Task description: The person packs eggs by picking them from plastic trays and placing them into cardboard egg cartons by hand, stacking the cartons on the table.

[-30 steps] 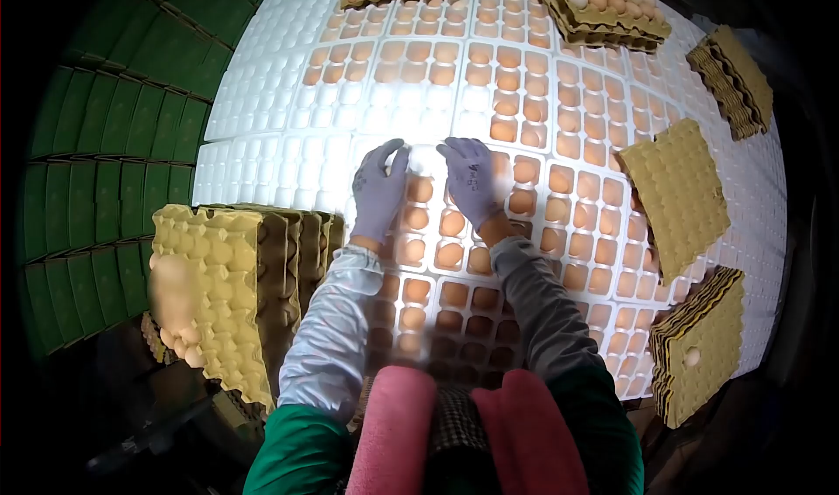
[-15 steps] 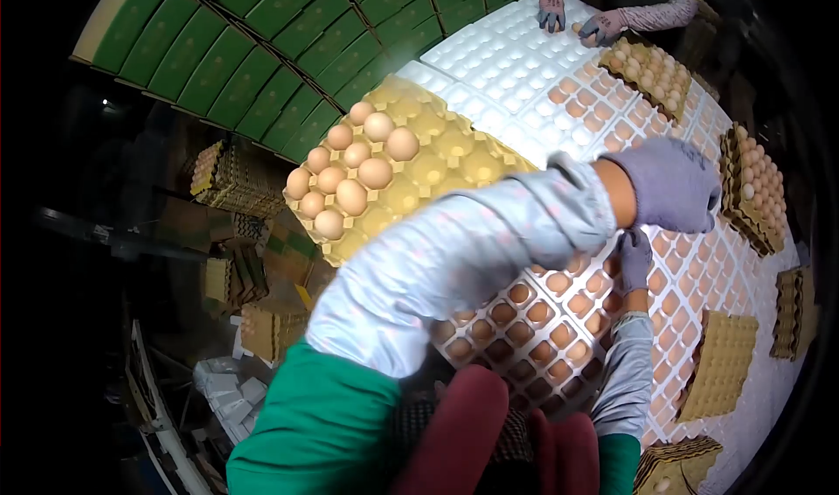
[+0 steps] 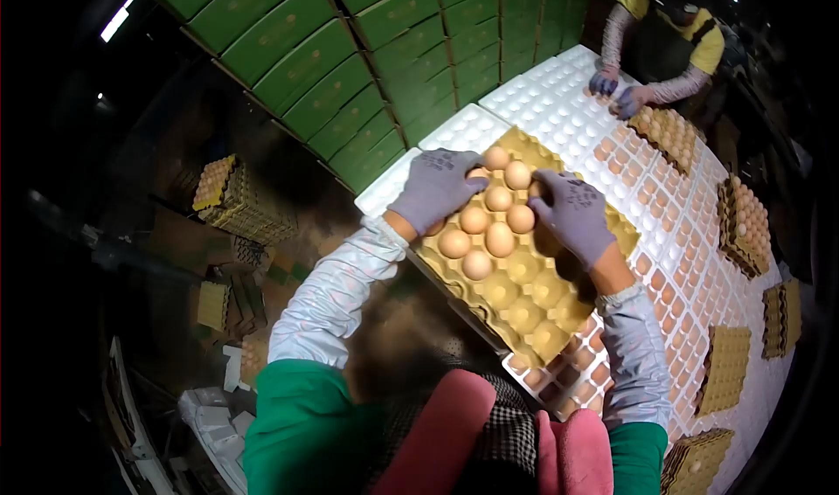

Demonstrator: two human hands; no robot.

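Observation:
A brown pulp egg tray lies tilted across the white trays in front of me, with several brown eggs in its upper-left cups. My left hand, in a grey-purple glove, curls over the tray's far-left eggs, its thumb and fingers around an egg. At the right of the same group, my right hand reaches down with its fingers bent around an egg, mostly hidden by the glove. The undersides of both hands are hidden.
Green boxes are stacked behind the table. White plastic trays cover the table, many cells holding eggs. Stacked pulp trays stand along the right. Across the table, a gloved co-worker handles eggs. More stacked trays stand at left.
Both hands have come from the white trays on the right to the eggs in the pulp tray. That tray now lies nearer, over filled white cells. My view has shifted.

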